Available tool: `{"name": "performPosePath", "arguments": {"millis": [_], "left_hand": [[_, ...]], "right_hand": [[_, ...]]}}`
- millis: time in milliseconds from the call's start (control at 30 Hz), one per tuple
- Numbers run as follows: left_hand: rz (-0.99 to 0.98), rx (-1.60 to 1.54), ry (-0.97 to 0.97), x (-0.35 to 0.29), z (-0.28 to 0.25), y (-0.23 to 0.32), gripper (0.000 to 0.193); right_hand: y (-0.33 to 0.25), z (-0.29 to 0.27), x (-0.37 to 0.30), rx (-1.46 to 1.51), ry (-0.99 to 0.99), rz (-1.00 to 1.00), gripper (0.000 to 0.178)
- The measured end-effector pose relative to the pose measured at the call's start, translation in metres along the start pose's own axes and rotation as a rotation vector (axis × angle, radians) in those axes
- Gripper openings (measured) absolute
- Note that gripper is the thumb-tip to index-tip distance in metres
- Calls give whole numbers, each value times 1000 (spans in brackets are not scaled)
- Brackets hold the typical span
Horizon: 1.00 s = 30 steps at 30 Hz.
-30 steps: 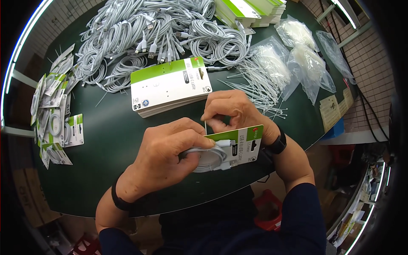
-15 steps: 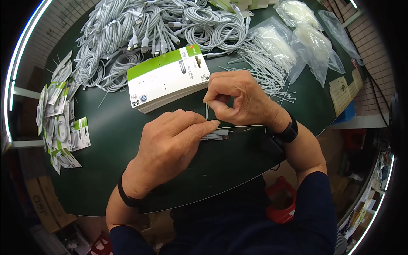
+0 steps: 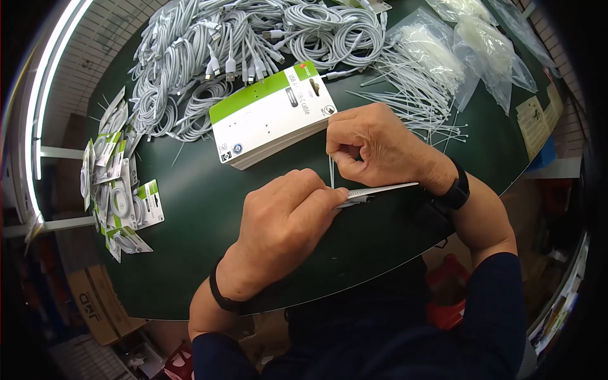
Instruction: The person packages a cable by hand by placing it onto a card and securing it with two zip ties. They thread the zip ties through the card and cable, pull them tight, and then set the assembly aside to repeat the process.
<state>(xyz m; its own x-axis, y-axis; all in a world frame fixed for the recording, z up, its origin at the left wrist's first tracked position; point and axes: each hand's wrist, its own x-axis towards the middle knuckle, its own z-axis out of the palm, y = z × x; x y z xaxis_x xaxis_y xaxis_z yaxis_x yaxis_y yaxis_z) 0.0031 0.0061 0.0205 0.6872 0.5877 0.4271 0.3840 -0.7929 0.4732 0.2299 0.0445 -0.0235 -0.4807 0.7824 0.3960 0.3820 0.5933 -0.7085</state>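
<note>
My left hand [image 3: 285,221] is closed on a thin white card [image 3: 386,189], seen nearly edge-on, with its thumb along the near end. Under the card show the grey ends of a cable [image 3: 357,201], mostly hidden by the hand and card. A white cable tie [image 3: 332,172] stands up from the card beside my left thumb. Thumb and forefinger of my right hand [image 3: 383,142] pinch the upper part of that tie. Just beyond both hands lies a stack of green-and-white packaging cards [image 3: 272,120].
A large heap of coiled grey cables [image 3: 196,57] covers the far side of the green table [image 3: 190,253]. Loose white cable ties [image 3: 415,95] and clear bags of ties [image 3: 484,54] lie at far right. Carded cables [image 3: 120,196] pile up at left.
The card in my left hand has tilted, so more of its face shows and less of the cable ends. My right hand keeps its pinch on the tie. The whole view has shifted.
</note>
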Motion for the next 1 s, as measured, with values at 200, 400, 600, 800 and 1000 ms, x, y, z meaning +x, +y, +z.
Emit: {"name": "performPosePath", "arguments": {"millis": [200, 400, 600, 800, 1000], "left_hand": [[87, 72, 88, 0, 9, -3, 30], [-51, 76, 61, 2, 3, 4, 24], [-260, -78, 110, -1, -28, -6, 26], [-635, -825, 355, -7, -16, -27, 23], [-673, -959, 300, -7, -6, -28, 21]], "right_hand": [[2, -7, 1, -130, -82, -32, 8], [9, -5, 6, 110, -166, 110, 4], [9, -21, 11, 436, 53, 452, 8], [3, -31, 2, 1137, 262, 347, 43], [-26, -5, 0, 793, 159, 377, 53]]}}
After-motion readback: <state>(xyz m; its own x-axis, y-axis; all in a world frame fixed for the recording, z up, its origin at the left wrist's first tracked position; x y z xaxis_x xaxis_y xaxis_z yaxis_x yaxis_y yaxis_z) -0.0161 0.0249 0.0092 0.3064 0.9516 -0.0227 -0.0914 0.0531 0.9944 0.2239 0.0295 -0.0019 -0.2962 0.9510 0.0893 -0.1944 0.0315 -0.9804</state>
